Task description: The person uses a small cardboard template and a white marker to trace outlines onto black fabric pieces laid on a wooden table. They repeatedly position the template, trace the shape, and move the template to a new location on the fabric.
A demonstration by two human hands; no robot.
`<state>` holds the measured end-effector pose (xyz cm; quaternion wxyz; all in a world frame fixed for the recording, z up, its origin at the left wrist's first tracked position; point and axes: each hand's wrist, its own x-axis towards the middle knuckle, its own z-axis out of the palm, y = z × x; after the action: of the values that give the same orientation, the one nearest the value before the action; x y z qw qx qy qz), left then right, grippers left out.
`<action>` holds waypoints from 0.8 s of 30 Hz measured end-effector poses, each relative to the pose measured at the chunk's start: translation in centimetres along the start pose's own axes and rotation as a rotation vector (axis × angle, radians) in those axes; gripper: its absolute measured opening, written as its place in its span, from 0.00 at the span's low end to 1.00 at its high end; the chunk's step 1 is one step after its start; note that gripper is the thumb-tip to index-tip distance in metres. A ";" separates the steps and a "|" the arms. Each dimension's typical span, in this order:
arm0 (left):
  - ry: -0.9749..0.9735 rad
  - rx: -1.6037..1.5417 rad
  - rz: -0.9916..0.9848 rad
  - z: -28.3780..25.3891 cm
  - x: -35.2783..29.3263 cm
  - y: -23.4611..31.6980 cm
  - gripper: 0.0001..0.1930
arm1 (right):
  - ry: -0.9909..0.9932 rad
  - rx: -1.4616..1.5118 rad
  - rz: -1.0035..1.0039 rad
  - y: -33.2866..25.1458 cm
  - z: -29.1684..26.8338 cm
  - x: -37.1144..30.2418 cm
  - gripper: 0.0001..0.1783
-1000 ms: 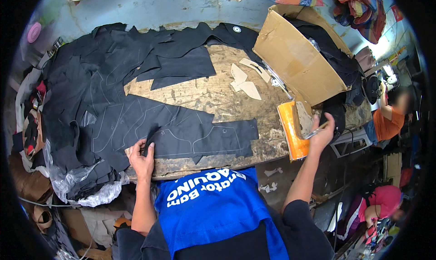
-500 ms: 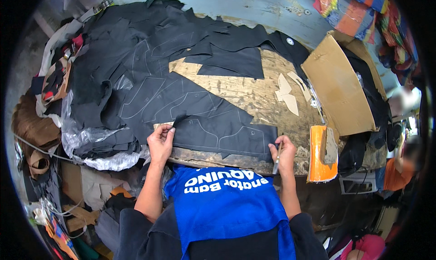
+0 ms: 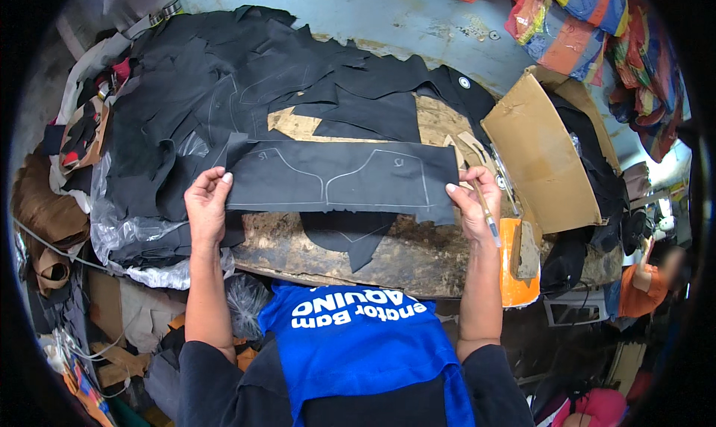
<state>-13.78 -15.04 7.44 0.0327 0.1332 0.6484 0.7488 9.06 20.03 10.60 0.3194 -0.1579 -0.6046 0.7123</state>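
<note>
From the head view, the person holds a black fabric panel (image 3: 339,177) stretched flat between both hands, lifted just above the front edge of the wooden desk (image 3: 388,255). The left hand (image 3: 206,205) pinches the panel's left edge, grip closed on the cloth. The right hand (image 3: 473,203) pinches the right edge and also has a thin pen-like marker (image 3: 486,212) tucked along its fingers, tip pointing down. Pale chalk outlines of two curved pattern pieces show on the panel. Behind it lies a heap of black fabric offcuts (image 3: 224,91), a folded cardboard sheet (image 3: 537,155) stands to the right, and an orange box (image 3: 514,267) sits at the desk's edge.

My worry: with the marker sharing the right grip, the cloth could slip from those fingers or the tip could smear the chalk lines. The panel might also snag the loose cut piece (image 3: 358,237) lying beneath it.
</note>
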 end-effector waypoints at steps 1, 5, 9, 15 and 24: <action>-0.009 0.021 -0.004 -0.2 0.5 0.0 0.08 | -0.019 -0.003 -0.007 0.0 0.0 0.1 0.18; -0.094 0.139 -0.025 -0.2 2.9 0.0 0.08 | -0.015 -0.129 -0.005 0.6 0.3 1.5 0.17; -0.146 0.152 0.004 1.3 5.8 0.1 0.08 | -0.022 -0.292 -0.202 1.0 0.3 4.6 0.15; -0.107 0.263 0.130 2.8 7.7 0.5 0.08 | 0.077 -0.176 -0.320 0.4 0.5 6.3 0.17; -0.260 0.410 -0.024 1.3 4.2 -3.2 0.06 | 0.291 -0.279 -0.120 3.7 -1.0 -1.1 0.21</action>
<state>-17.88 -12.32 5.09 0.0972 0.2244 0.7788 0.5777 9.49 19.86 6.62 0.4203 -0.2655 -0.6531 0.5712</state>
